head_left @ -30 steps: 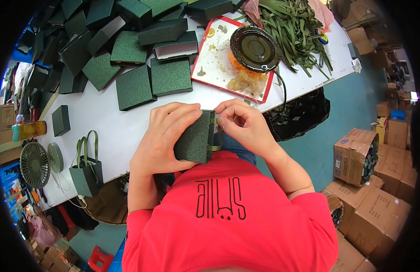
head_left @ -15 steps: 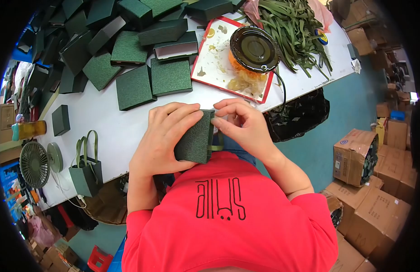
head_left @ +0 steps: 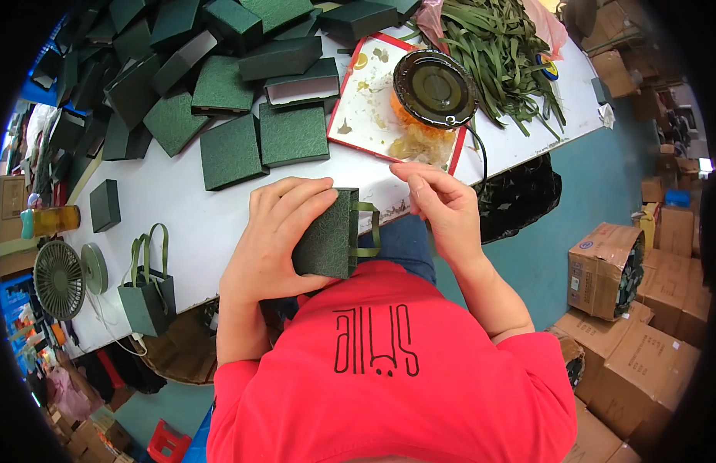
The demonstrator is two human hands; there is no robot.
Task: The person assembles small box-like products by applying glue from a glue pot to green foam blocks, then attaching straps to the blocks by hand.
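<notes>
My left hand (head_left: 284, 235) is wrapped around a small dark green gift bag (head_left: 327, 238), textured and box-shaped, lying on its side at the table's near edge. Its green ribbon handle (head_left: 375, 230) sticks out to the right from the bag's open end. Apart from the bag, to its right, my right hand (head_left: 446, 207) hovers with loosely bent fingers, and nothing shows between them. Just beyond it is a round black-rimmed pot (head_left: 435, 89) with amber residue around its base, resting on a red-edged white board (head_left: 373, 116).
Many green boxes (head_left: 226, 150) are piled at the back left. Cut green ribbons (head_left: 497, 58) lie in a heap at the back right. On the left stand a finished-looking bag (head_left: 147, 301) with handles and a small fan (head_left: 59, 279). Cardboard cartons (head_left: 605, 270) stand on the right.
My right hand has let go at the bag's open end and moved right, leaving the ribbon handle in view. The left hand keeps its hold, shifted slightly left with the bag.
</notes>
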